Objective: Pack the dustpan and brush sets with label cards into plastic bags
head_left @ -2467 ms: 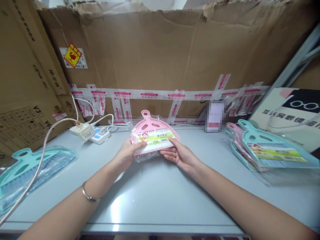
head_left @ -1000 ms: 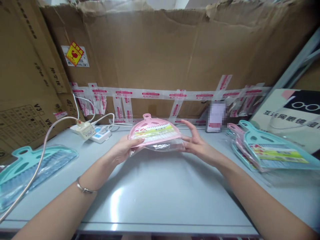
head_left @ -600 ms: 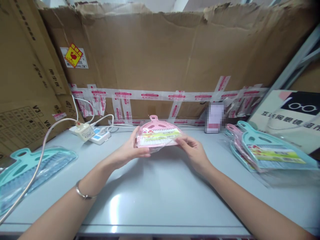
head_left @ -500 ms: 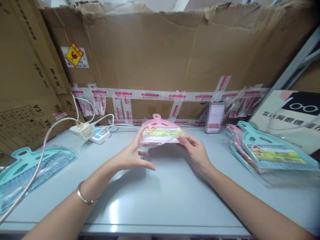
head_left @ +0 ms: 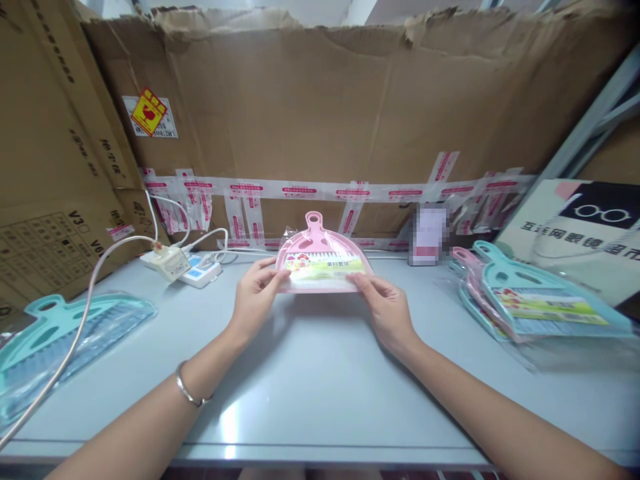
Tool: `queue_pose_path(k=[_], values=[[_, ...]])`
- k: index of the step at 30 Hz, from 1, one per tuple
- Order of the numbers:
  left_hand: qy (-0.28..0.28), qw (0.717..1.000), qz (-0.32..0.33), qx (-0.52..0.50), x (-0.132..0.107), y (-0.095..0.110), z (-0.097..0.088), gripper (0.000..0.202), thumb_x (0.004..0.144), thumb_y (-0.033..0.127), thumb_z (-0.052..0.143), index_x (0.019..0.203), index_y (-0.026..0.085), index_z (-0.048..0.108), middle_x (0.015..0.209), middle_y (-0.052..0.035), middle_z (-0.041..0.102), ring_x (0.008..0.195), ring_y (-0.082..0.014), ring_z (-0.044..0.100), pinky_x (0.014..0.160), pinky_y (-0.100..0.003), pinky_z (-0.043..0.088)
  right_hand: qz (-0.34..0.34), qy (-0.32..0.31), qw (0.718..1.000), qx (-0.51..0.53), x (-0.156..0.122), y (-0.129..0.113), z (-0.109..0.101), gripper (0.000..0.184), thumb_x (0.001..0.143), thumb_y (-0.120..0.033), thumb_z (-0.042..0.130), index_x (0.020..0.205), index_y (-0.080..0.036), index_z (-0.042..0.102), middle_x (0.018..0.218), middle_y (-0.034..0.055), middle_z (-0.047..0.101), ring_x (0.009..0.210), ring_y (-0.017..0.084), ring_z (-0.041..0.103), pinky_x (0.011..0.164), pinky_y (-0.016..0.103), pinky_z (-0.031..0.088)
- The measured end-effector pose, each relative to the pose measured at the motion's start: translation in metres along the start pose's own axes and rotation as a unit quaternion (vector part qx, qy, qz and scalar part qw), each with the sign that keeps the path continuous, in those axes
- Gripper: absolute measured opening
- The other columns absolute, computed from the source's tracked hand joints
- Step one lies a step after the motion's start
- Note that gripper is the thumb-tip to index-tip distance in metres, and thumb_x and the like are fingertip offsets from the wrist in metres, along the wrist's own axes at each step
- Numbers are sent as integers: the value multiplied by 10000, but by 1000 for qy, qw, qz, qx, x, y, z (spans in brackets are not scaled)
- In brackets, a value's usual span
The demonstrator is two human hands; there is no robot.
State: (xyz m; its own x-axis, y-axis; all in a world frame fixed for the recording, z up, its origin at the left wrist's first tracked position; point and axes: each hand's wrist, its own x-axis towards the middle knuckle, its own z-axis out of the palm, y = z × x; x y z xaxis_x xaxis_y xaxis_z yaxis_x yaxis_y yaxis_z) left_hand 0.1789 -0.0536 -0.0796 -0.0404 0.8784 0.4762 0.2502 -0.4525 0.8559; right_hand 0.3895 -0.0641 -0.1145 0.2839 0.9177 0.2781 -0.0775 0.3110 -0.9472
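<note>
A pink dustpan and brush set [head_left: 323,243] in clear plastic wrap is held up over the middle of the table, its handle pointing up and away. A label card [head_left: 325,267] with a cartoon figure and green print covers the brush's lower part. My left hand [head_left: 255,293] pinches the set's lower left corner between thumb and fingers. At the lower right corner, my right hand [head_left: 390,310] grips it the same way. The back of the set is hidden from me.
Wrapped sets, teal [head_left: 550,293] and pink [head_left: 473,267], overlap at the right. Another teal set [head_left: 75,340] lies left under a pale cable [head_left: 83,320]. A power strip [head_left: 203,270], a phone [head_left: 429,233] and a large carton [head_left: 310,107] stand at the back.
My left hand was spread open at the set's left side and has closed on its lower left corner. The set now tilts up, showing more of its face and handle.
</note>
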Motion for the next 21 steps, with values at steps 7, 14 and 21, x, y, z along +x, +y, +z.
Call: queue_pose_path(k=[7, 14, 21], values=[[40, 999, 8, 5, 4, -9, -1, 240, 661, 336, 729, 798, 192, 594, 994, -42, 584, 854, -170, 587, 744, -273, 465, -4, -51, 993, 105, -5, -13, 5, 900, 701, -290, 701, 1425, -379, 174, 1198, -7, 613, 1043, 125, 579, 907, 298, 466], [-159, 951, -258, -57, 15, -23, -7, 630, 523, 278, 820, 1033, 144, 477, 838, -71, 668, 725, -193, 639, 658, -306, 495, 229, -108, 960, 122, 5, -11, -2, 882, 484, -77, 685, 1287, -185, 338, 819, -1, 696, 735, 165, 648, 655, 245, 489], [-215, 947, -229, -71, 14, -35, -9, 573, 524, 307, 812, 994, 117, 545, 1040, -124, 661, 980, -259, 616, 899, -396, 449, 236, -140, 957, 95, 7, -8, -1, 546, 418, -15, 538, 911, -219, 423, 755, -41, 672, 701, 173, 652, 549, 217, 439]])
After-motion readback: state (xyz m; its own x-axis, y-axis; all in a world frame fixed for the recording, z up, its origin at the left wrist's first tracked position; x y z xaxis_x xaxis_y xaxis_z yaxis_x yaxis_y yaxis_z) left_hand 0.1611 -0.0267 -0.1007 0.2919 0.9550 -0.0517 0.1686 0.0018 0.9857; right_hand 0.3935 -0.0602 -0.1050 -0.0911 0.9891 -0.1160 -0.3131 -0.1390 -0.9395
